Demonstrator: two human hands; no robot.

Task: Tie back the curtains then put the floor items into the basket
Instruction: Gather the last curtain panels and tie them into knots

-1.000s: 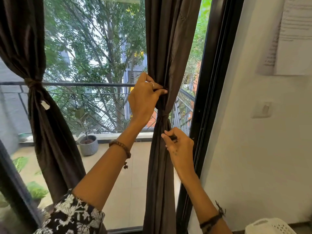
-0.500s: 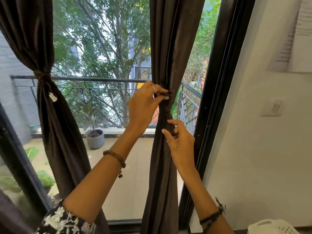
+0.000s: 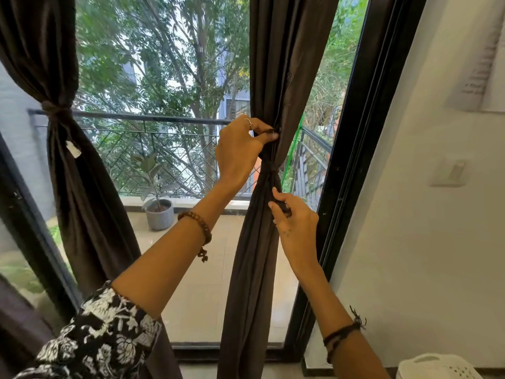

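Two dark brown curtains hang at a glass balcony door. The left curtain (image 3: pixel 68 165) is gathered by a tie (image 3: pixel 56 109) at rail height. The right curtain (image 3: pixel 262 255) is bunched at a knot (image 3: pixel 269 168). My left hand (image 3: pixel 240 151) pinches one end of the tie band just above that knot, against the curtain. Below the knot, my right hand (image 3: pixel 296 222) pinches the other end of the band. A white perforated basket (image 3: pixel 437 366) shows its rim at the bottom right corner. No floor items are in view.
The black door frame (image 3: pixel 352 170) stands right of the curtain, beside a white wall with a switch (image 3: pixel 451 173) and a taped paper (image 3: pixel 483 64). Outside are a potted plant (image 3: pixel 158 212) and a metal railing (image 3: pixel 153 119).
The view has drifted so the window sits further right and lower. Both hands keep their hold on the tie ends; the right hand has crept slightly closer to the knot.
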